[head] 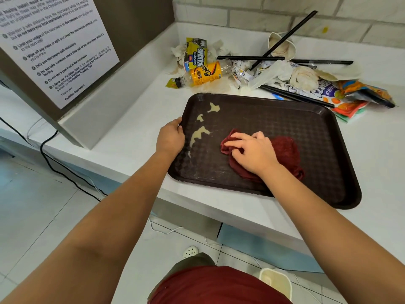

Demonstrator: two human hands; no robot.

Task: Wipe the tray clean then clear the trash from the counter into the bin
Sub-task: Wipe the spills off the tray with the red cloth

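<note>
A dark brown tray (306, 128) lies on the white counter (135, 137). Pale yellowish spill patches (198, 134) run down its left side. My left hand (171, 137) grips the tray's left rim. My right hand (252, 152) presses a crumpled dark red cloth (287, 150) flat on the tray's middle, just right of the spill. Behind the tray sits a heap of trash: a plastic bottle with an orange label (203, 74), a yellow snack wrapper (197, 52), crumpled tissues (304, 77), black straws (285, 34), a paper cup (281, 46) and chip bags (350, 93).
A grey appliance with a printed notice (54, 47) stands on the counter at the left. Black and white cables (54, 163) hang down to the tiled floor. A cream-coloured bin (276, 281) stands on the floor below the counter, at the bottom right. A tiled wall backs the counter.
</note>
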